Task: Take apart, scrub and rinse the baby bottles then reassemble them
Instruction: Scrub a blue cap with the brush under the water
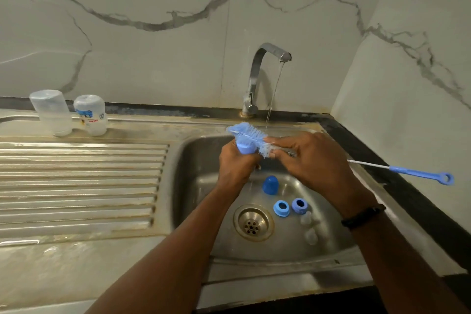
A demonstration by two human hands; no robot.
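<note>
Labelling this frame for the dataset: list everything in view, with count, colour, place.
bottle bodies: 2, clear, upside down at the back of the drainboard
bottle brush: 1, blue bristles, wire stem, blue loop handle, held over the basin
cap: 1, light blue, in the left hand
dome cap: 1, dark blue, on the basin floor
collar rings: 2, blue, right of the drain
teats: 2, clear, right of the rings
tap: 1, chrome, running
sink: 1, steel
left hand: grips the cap
right hand: grips the brush stem; black wristband
</note>
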